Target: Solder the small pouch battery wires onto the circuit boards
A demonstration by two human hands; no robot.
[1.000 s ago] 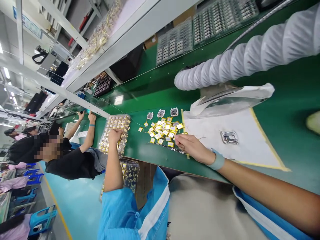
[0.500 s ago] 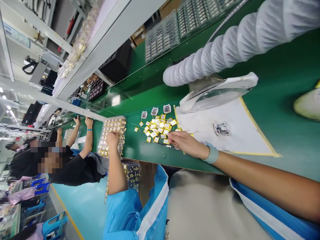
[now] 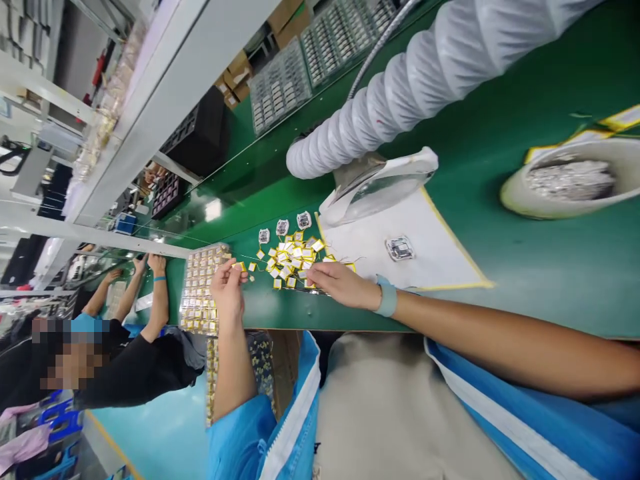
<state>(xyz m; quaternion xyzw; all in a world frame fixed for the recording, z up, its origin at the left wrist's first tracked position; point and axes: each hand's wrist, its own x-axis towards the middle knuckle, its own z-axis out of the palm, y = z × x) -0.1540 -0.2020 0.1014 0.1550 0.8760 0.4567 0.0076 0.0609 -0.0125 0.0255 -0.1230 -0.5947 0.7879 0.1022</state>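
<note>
My left hand is closed in a pinch on a small yellow-edged battery cell, held just above the green bench between a clear tray of cells and a loose pile of the same cells. My right hand, with a blue wristband, lies at the near edge of that pile. Its fingers are curled together over the cells, and I cannot see what they hold. Three small grey modules lie in a row beyond the pile.
A white mat with one module on it lies to the right, under a clear hood on a ribbed white hose. A bowl of silver parts stands far right. A co-worker's hands rest on the bench at left.
My left hand has lifted off the tray and moved right toward the pile, now pinching a cell. The view has swung, bringing the bowl into sight. My right hand stays at the pile.
</note>
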